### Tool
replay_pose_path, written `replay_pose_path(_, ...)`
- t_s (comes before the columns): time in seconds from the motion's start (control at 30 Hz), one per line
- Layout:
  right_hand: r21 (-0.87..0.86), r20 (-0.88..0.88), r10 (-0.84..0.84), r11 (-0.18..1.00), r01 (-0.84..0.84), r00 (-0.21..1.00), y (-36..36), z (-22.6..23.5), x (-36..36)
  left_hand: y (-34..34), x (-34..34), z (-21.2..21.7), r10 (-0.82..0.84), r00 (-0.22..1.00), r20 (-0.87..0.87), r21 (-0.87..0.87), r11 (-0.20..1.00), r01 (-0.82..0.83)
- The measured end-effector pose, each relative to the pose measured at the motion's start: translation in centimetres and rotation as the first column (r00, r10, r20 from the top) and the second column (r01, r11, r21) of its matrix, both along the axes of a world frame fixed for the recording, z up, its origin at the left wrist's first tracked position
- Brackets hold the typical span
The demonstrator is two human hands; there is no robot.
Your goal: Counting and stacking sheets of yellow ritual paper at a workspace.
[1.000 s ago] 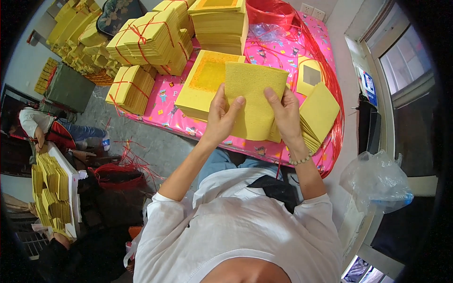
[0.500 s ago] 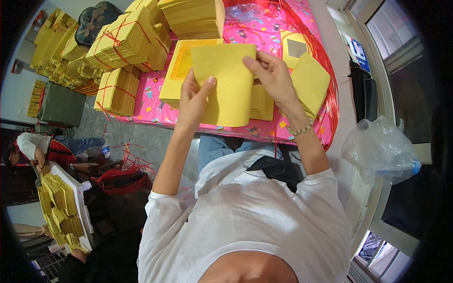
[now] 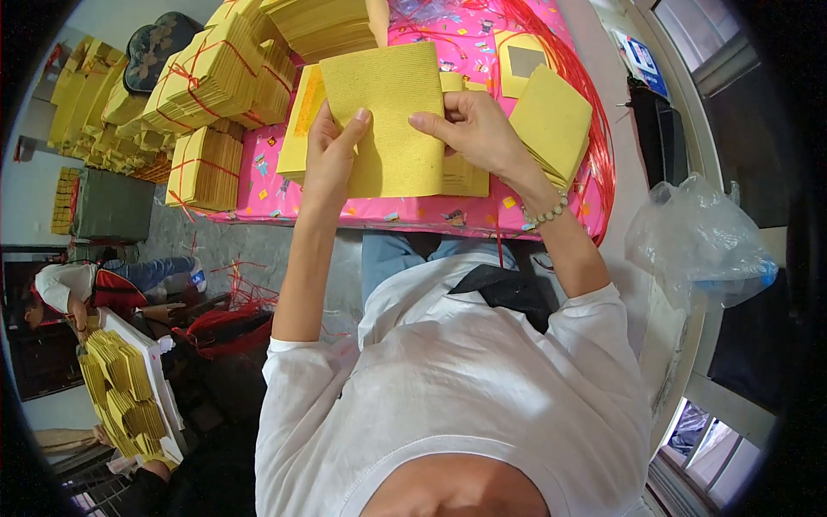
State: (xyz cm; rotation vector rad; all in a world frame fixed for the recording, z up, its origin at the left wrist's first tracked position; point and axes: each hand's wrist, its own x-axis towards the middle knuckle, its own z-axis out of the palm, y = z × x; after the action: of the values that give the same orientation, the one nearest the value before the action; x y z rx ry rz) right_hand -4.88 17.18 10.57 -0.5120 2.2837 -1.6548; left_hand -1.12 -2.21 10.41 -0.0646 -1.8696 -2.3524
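Note:
Between my hands, above the pink table cover [image 3: 263, 191], is a yellow sheet of paper [image 3: 394, 116], seemingly folded or a thin layer. My left hand [image 3: 332, 155] pinches its left edge, thumb in front and fingers behind. On the right edge, my right hand [image 3: 478, 129] grips it the same way, the fingers partly hidden. Behind the held paper lie a yellow paper stack [image 3: 468, 179] and another stack with an orange print [image 3: 301, 125], both partly covered. Right of my right hand is a fanned pile of yellow paper [image 3: 551, 121].
Bundles tied with red string [image 3: 202, 77] stand at the left, near a green box [image 3: 112, 202]. Long red strings [image 3: 590, 129] run down the table's right side. A clear plastic bag [image 3: 698, 241] sits at the right. Lower left, a person [image 3: 65, 280] is at yellow stacks [image 3: 125, 379].
Both hands and the yellow paper have shifted slightly up and left in view. My right hand has slid lower along the paper's right edge. The camera view has also moved a little.

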Motion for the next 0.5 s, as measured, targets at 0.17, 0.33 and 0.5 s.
replay_pose_path(0.17, 0.009, 0.013, 0.035, 0.999, -0.036, 0.999, 0.5, 0.1, 0.6, 0.4, -0.6, 0.2, 0.049, 0.999, -0.018, 0.007, 0.999, -0.048)
replay_pose_path(0.33, -0.038, 0.008, 0.016, 0.999, -0.016, 1.0, 0.6, -0.5, 0.4, 0.7, -1.1, -0.2, 0.057, 0.997, -0.057, -0.014, 0.998, -0.058)
replay_pose_path(0.5, -0.053, 0.035, 0.094, 0.994, -0.092, 0.995, 1.2, -1.5, 0.7, 0.8, -1.6, -0.2, 0.063, 0.996, -0.059, 0.019, 0.998, -0.062)
